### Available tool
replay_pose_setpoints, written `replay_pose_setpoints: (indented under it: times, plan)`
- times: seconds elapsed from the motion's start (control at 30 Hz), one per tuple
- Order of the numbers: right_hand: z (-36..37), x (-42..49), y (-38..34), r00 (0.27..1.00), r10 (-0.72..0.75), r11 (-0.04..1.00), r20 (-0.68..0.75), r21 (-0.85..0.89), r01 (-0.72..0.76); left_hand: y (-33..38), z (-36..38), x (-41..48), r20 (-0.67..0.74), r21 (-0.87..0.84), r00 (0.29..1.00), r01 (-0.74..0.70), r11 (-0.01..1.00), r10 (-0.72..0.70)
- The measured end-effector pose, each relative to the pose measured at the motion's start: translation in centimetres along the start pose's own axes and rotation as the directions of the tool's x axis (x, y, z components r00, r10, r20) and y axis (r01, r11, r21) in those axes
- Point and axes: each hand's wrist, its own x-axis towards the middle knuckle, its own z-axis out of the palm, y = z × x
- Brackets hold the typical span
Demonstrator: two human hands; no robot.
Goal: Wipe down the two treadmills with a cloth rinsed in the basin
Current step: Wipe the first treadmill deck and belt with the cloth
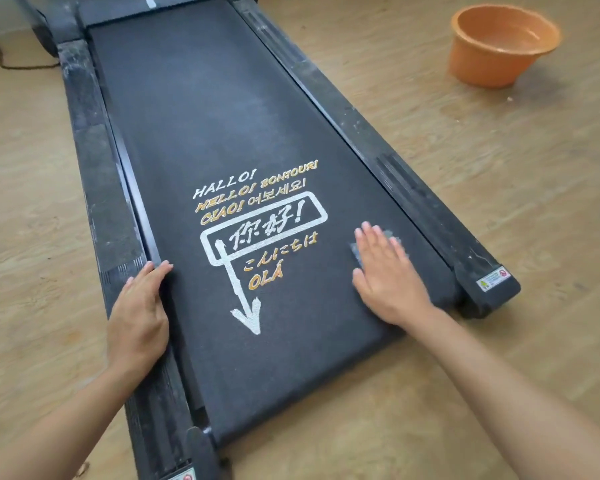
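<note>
Treadmill [257,140] runs near to far on wood floor [499,209]. Orange basin [482,60] far right, well apart; contents unclear. Left hand [137,317] flat on near-left rail [94,168], grasping nothing. Right hand [385,271], fingers straight, presses grey cloth [356,252] onto belt [309,323], near right.

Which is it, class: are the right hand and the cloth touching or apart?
Touching. Head view shows the right hand flat on the cloth, grey edges peeking out around it.

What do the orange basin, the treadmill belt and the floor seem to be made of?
Basin: likely plastic, uniform orange with a smooth moulded rim. Treadmill belt: probably rubberised fabric, matte black with fine grain and printed lettering. Floor: wood or wood-look laminate, judging by its pale grain pattern.
</note>
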Motion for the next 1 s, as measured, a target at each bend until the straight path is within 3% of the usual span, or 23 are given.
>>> replay_pose_setpoints:
  times: [0.1,0.23,0.33,0.43,0.5,0.6,0.67,0.77,0.87,1.0]
  plan:
    - [-1.7,0.0,6.0,0.996,0.085,0.996,0.022,-0.029,-0.084,-0.1,0.2,0.3,0.009,-0.004,1.000,-0.017,1.000,0.017]
    - [-0.6,-1.4,0.4,0.986,0.165,0.986,-0.014,-0.007,-0.165,0.2,0.3,0.0,0.005,-0.022,1.000,0.008,1.000,-0.008]
    - [2.3,-4.1,-11.6,0.991,-0.135,0.988,0.021,0.084,0.133,0.0,0.1,0.0,0.000,-0.028,1.000,0.004,1.000,-0.004]
    - [5.7,-8.7,-22.9,0.884,-0.467,0.879,0.026,0.121,0.461,-0.2,0.0,0.2,-0.006,-0.025,1.000,0.003,1.000,-0.003]
    - [6.8,-11.1,-25.3,0.833,-0.552,0.832,0.038,0.095,0.547,-0.4,0.1,0.1,-0.002,-0.014,1.000,-0.006,1.000,0.006]
    - [6.6,-11.1,-21.5,0.795,-0.606,0.795,0.030,0.066,0.603,-0.9,0.0,0.0,0.003,-0.017,1.000,-0.026,1.000,0.026]
    - [5.4,-9.4,-15.7,0.853,-0.522,0.853,-0.006,0.029,0.522,-0.9,0.1,0.2,0.013,-0.018,0.999,-0.029,0.999,0.029]
    - [2.4,-5.7,-3.6,0.984,-0.177,0.984,-0.030,0.001,0.177,-0.5,0.1,0.0,0.016,-0.017,1.000,-0.016,1.000,0.017]
    - [-0.2,-5.0,4.9,0.998,0.067,0.998,-0.003,-0.003,-0.067,-0.4,0.3,0.0,0.021,-0.031,0.999,-0.040,0.999,0.040]
    - [0.6,-5.8,4.7,0.978,0.183,0.983,-0.103,0.036,-0.180,-0.3,0.4,0.1,0.017,-0.021,0.999,-0.035,0.999,0.035]
